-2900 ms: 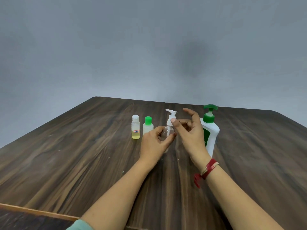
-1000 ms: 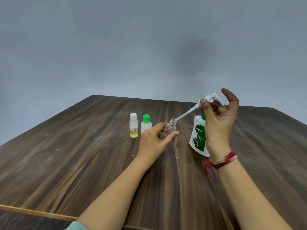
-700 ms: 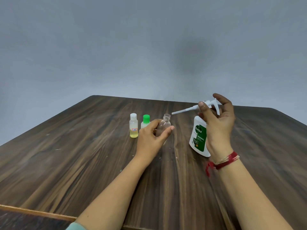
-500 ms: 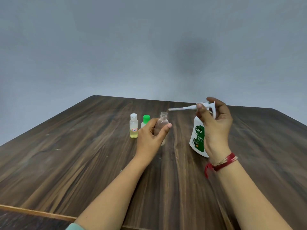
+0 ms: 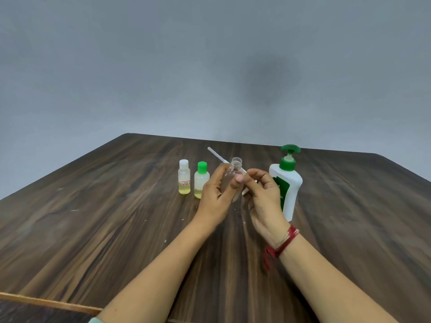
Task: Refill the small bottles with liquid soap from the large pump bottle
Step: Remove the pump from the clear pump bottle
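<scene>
The left hand (image 5: 215,197) is gripping the clear bottle (image 5: 233,173) around its body, with the thumb on one side and the fingers curled around the other. The bottle is standing upright near the middle of the table (image 5: 116,217), its neck open and uncapped. Just to its right, the right hand (image 5: 263,197) is pinching the white pump insert (image 5: 217,155) in curled fingers, and the dip tube is angling up and left behind the neck.

The step in hand appears to be clearing this insert away so that filling can begin. Lay the insert down well apart from the open neck, because the tube may be carrying residue. Grip the clear bottle by the body, not the neck, so the opening is sitting unobstructed under the nozzle of the large pump bottle (image 5: 288,190), which is standing just beyond the right hand.

**Materials, left to right**
- The white-capped bottle (image 5: 184,177) and the green-capped bottle (image 5: 201,180) are standing side by side. Both are translucent plastic cylinders showing yellowish liquid low down.
- The clear bottle is thin transparent plastic with a rounded shoulder and ridged neck. It looks light and would probably tip if released.
- The large pump bottle is opaque glossy white, with sloped shoulders, a green label and a green pump head.
- The table is showing a dark, smooth wood grain.
</scene>
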Tool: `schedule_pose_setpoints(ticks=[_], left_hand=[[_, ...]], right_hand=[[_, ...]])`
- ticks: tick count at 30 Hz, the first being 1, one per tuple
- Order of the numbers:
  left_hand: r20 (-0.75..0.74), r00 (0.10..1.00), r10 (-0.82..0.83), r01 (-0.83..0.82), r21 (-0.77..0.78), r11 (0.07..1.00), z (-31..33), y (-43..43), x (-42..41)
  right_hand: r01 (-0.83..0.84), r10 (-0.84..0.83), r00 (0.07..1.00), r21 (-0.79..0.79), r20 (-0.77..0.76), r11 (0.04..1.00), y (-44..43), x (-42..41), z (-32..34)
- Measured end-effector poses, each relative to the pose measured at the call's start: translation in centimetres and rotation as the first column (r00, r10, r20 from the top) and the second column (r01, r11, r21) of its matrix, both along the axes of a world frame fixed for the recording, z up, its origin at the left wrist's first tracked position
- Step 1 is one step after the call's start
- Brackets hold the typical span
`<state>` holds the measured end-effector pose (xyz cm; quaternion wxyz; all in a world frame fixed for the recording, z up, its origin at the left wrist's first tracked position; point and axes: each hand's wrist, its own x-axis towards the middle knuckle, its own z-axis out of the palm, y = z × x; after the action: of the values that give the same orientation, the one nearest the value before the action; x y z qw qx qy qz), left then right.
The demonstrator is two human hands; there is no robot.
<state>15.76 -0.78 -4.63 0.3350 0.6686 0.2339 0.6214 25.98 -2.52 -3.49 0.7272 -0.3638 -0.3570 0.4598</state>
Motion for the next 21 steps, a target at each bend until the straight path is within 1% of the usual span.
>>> schedule_pose_setpoints(ticks=[2, 5, 7, 10, 13, 15, 17, 18, 19, 20, 21], left_hand=[[0.008, 1.0, 0.02, -0.02, -0.007, 1.0, -0.2, 0.3, 0.0], [-0.003, 0.998, 0.062, -0.062, -0.026, 0.998, -0.5, 0.8, -0.1], [-0.031, 0.995, 0.091, -0.092, -0.029, 0.995, -0.7, 1.1, -0.1], [-0.06, 0.992, 0.115, -0.117, -0.024, 0.993, -0.8, 1.1, 0.0], [-0.056, 0.989, 0.14, -0.142, -0.029, 0.989, -0.8, 1.4, -0.1], [-0.03, 0.988, 0.153, -0.154, -0.033, 0.987, -0.8, 1.6, -0.2], [-0.017, 0.987, 0.161, -0.161, -0.031, 0.986, -0.7, 1.6, -0.2], [-0.014, 0.987, 0.158, -0.159, -0.035, 0.987, -0.7, 1.5, -0.2], [-0.01, 0.988, 0.152, -0.152, -0.046, 0.987, -0.8, 1.5, -0.2], [-0.007, 0.99, 0.143, -0.143, -0.06, 0.988, -0.9, 1.5, -0.2], [-0.005, 0.991, 0.136, -0.136, -0.072, 0.988, -1.0, 1.5, -0.2]], right_hand=[[-0.033, 0.033, 0.999, -0.025, 0.019, 0.999, 0.0, -0.1, -0.2], [-0.042, 0.047, 0.995, -0.062, 0.086, 0.997, -0.1, 0.0, -0.2], [-0.023, 0.038, 0.983, -0.082, 0.177, 0.996, 0.0, 0.2, -0.2], [0.028, 0.014, 0.936, -0.113, 0.352, 0.993, 0.1, 0.3, -0.5], [0.083, -0.048, 0.897, -0.061, 0.439, 0.995, 0.2, 0.2, -0.6], [0.16, -0.157, 0.83, 0.041, 0.536, 0.986, -0.1, 0.2, -0.1], [0.245, -0.345, 0.732, 0.245, 0.587, 0.938, -0.8, 0.4, 0.9], [0.283, -0.457, 0.68, 0.371, 0.574, 0.885, -1.3, 0.7, 1.6], [0.314, -0.572, 0.616, 0.498, 0.541, 0.808, -1.7, 1.2, 2.2], [0.339, -0.683, 0.534, 0.614, 0.498, 0.713, -2.0, 1.8, 2.9], [0.364, -0.78, 0.431, 0.703, 0.454, 0.611, -2.1, 2.5, 3.5]])
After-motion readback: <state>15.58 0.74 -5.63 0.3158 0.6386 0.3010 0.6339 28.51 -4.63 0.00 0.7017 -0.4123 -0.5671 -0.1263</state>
